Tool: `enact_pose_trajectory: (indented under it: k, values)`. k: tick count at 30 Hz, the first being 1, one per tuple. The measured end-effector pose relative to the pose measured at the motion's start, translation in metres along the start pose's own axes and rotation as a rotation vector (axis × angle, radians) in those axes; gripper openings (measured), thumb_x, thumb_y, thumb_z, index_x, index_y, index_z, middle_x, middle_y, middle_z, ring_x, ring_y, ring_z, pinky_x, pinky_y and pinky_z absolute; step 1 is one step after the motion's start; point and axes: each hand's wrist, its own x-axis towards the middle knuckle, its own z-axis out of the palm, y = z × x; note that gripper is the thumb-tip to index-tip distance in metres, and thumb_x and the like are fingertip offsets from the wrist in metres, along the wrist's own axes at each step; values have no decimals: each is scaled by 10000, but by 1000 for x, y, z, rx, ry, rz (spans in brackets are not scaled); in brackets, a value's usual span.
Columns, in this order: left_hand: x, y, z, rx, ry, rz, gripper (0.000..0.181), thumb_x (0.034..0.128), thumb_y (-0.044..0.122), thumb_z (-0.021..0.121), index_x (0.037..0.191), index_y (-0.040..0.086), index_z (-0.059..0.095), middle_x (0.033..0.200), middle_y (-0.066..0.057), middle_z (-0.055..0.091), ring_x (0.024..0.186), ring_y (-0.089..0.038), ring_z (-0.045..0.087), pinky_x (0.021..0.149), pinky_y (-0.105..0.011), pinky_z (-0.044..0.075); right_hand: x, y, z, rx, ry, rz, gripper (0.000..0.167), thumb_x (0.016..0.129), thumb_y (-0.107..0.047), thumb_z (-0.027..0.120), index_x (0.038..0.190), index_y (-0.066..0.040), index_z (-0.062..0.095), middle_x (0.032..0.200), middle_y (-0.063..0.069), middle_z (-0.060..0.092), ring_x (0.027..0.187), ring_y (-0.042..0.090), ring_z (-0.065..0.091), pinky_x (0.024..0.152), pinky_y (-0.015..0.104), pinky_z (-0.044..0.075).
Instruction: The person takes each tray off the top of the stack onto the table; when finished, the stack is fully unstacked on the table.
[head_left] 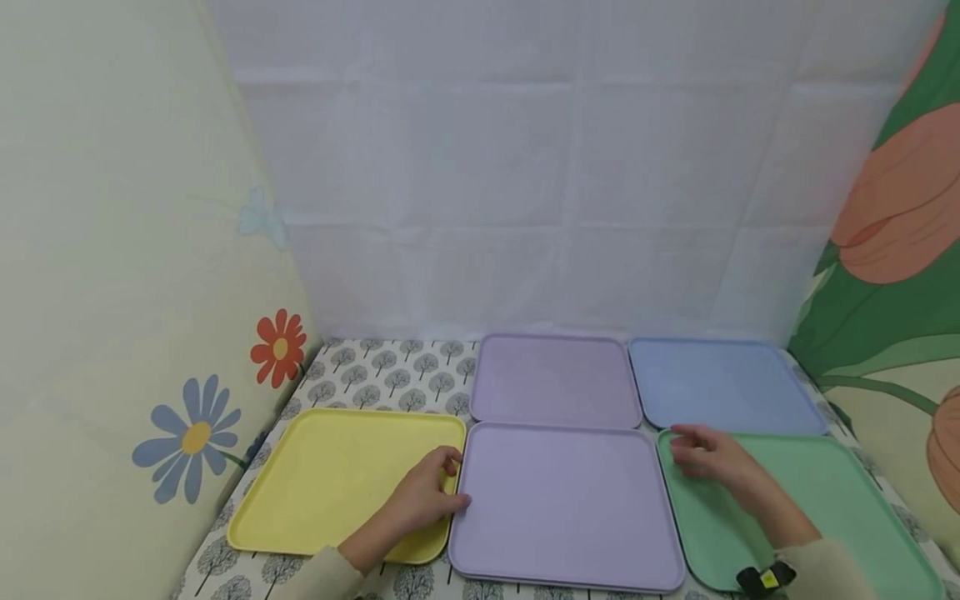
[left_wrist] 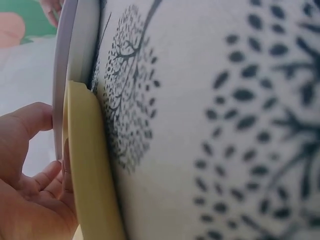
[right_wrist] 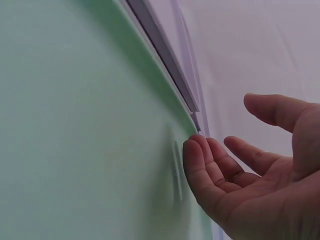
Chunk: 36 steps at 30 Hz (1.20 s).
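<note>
My left hand [head_left: 423,496] lies across the seam between a yellow tray [head_left: 337,479] and the front lavender tray [head_left: 566,504]. Its thumb touches the lavender tray's left rim, while the loosely bent fingers rest by the yellow tray's right rim. The left wrist view shows that thumb [left_wrist: 40,117] against the lavender edge, with the other fingers partly hidden behind the yellow rim [left_wrist: 92,160]. Above the upper left corner of a green tray [head_left: 802,500] is my right hand [head_left: 720,462]. Its fingers [right_wrist: 200,175] are relaxed, thumb apart, with nothing held.
A second lavender tray [head_left: 555,381] and a blue tray [head_left: 723,385] lie along the back of the tree-patterned cloth [head_left: 397,375]. A white sheet [head_left: 525,167] hangs behind, and flower-printed panels [head_left: 112,275] stand at both sides. The right wrist carries a black strap [head_left: 765,577].
</note>
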Motion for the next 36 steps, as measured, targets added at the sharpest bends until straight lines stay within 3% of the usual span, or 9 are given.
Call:
enact_pose_trajectory:
  k: [11, 18, 23, 36]
  values:
    - [0, 1, -1, 4, 6, 4, 561, 726, 107, 882, 1185, 78, 559, 987, -35, 543, 712, -166, 467, 595, -284, 404, -13, 11, 14, -59, 37, -11, 588, 966, -129, 669, 1420, 158, 428, 1249, 291, 602, 1056, 254, 649, 838, 329, 576]
    - [1, 2, 0, 16, 6, 4, 550, 736, 117, 877, 1185, 83, 562, 985, -26, 543, 711, -159, 472, 599, -277, 411, -21, 10, 22, -129, 70, -20, 575, 959, -143, 679, 1418, 126, 458, 1271, 293, 603, 1087, 340, 638, 814, 324, 550]
    - [2, 1, 0, 16, 3, 7, 547, 741, 118, 872, 1189, 80, 561, 987, -26, 540, 709, -163, 473, 595, -278, 413, -24, 10, 26, -177, 81, -4, 579, 950, -169, 695, 1413, 103, 479, 1270, 263, 617, 1083, 325, 638, 795, 330, 539]
    - [1, 2, -1, 16, 4, 15, 553, 737, 121, 872, 1191, 75, 561, 988, -32, 544, 707, -163, 468, 603, -284, 410, -27, 14, 37, -232, 81, -78, 576, 884, -89, 743, 1363, 130, 511, 1177, 229, 639, 965, 233, 635, 764, 294, 521]
